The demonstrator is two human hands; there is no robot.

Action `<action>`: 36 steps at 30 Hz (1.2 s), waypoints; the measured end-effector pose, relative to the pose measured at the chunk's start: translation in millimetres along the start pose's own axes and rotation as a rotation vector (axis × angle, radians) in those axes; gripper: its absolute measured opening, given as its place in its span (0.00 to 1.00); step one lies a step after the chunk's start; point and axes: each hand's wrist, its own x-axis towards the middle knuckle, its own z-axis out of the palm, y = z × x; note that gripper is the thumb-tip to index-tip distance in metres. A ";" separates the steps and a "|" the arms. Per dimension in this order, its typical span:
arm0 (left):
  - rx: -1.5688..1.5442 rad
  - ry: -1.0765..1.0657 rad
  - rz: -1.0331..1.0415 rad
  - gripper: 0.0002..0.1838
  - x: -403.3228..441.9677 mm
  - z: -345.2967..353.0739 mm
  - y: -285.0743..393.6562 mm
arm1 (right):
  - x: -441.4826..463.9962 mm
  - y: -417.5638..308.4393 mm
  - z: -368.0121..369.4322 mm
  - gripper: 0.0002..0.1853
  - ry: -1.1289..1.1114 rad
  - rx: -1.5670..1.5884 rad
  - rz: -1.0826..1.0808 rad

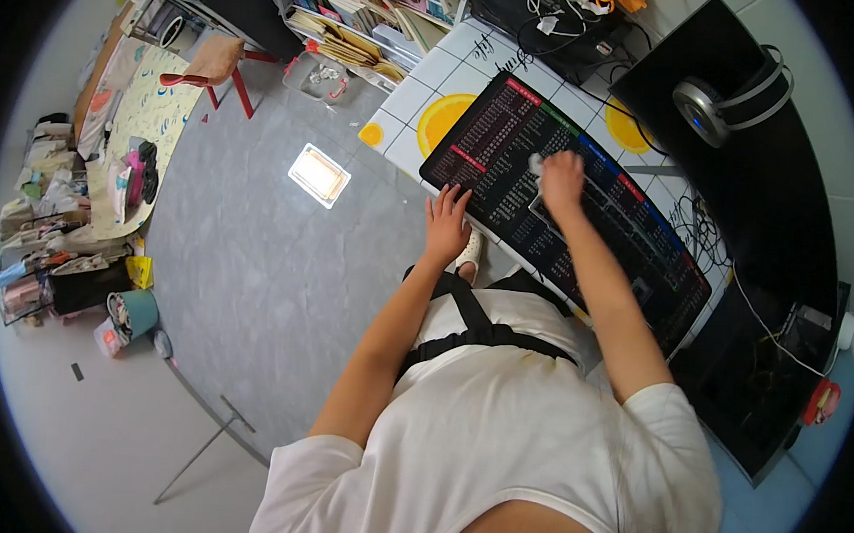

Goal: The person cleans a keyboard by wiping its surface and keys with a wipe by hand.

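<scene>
A large black desk mat printed with white text and red, green and blue bars lies on the white tiled desktop. My left hand rests on the mat's near left edge, fingers spread, holding nothing. Over the middle of the mat, my right hand is closed round a small white wad, perhaps tissue or cloth; only part of it shows beside the fingers.
Behind the mat stand a monitor with headphones on it and a cable-topped black box. Cables lie between mat and monitor. Bookshelves, a small chair and a teal bin are on the left.
</scene>
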 end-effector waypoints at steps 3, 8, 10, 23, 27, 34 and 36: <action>-0.004 -0.050 0.019 0.36 -3.7 -2.3 -2.1 | 8.9 12.2 -17.1 0.12 -0.027 -0.050 0.008; -0.026 -0.047 0.003 0.38 -5.8 2.4 -5.8 | 10.6 -2.6 0.5 0.12 -0.172 -0.384 -0.167; -0.039 -0.046 0.001 0.38 -3.5 2.6 -7.4 | 8.6 -2.2 6.2 0.16 -0.080 -0.354 -0.252; -0.026 -0.013 -0.011 0.40 2.6 4.2 -11.8 | -44.1 -35.4 -9.9 0.11 -0.010 0.156 -0.296; -0.044 -0.003 0.041 0.39 0.3 1.5 -19.4 | -46.2 -26.8 -12.3 0.09 -0.042 0.299 -0.170; -0.055 -0.055 0.061 0.39 2.4 3.3 -25.6 | -47.3 -27.7 -4.3 0.06 0.085 0.335 -0.218; -0.048 -0.069 0.056 0.39 2.0 4.2 -26.2 | -48.4 -30.3 -5.9 0.06 0.071 0.318 -0.210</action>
